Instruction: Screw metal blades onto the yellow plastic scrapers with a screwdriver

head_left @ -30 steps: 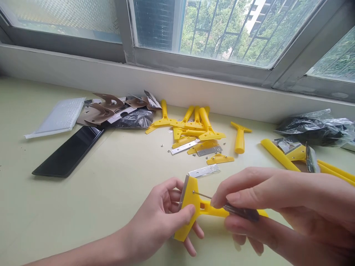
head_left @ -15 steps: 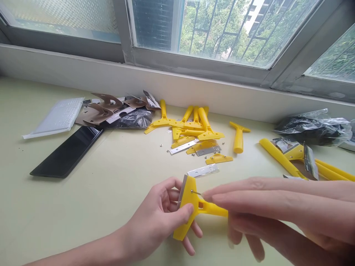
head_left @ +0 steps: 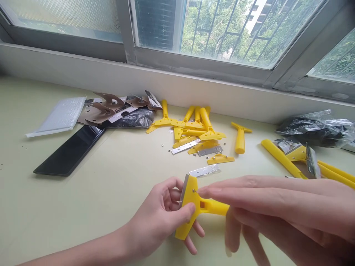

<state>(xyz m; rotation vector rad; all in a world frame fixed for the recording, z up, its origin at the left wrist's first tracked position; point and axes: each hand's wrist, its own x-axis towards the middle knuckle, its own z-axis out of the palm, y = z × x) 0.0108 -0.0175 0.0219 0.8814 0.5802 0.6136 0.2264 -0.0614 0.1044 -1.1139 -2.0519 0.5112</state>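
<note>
My left hand [head_left: 166,218] is closed around the head of a yellow scraper [head_left: 189,212], thumb on its front face. A metal blade [head_left: 183,190] runs along the scraper's left edge, and the handle points right. A small screw [head_left: 193,191] sits in the upper hole of the head. My right hand [head_left: 277,207] is stretched over the handle, its long fingers together and their tips close to the screw. Between those fingertips and the screw is the end of a thin metal rod [head_left: 196,191], mostly hidden by the fingers. The right thumb is hidden.
Beyond my hands lie several yellow scrapers [head_left: 205,123], yellow clamp plates [head_left: 220,159], wrapped blades [head_left: 205,170] and tiny nuts. A single yellow scraper handle [head_left: 240,138] lies to their right. Leftward are a black flat object [head_left: 69,151] and packaging [head_left: 102,111]; rightward, long yellow handles [head_left: 283,159] and a plastic bag [head_left: 316,127].
My right fingertips have moved left, closer to the screw, covering more of the thin metal rod. My left hand keeps its hold on the scraper. The view has shifted slightly.
</note>
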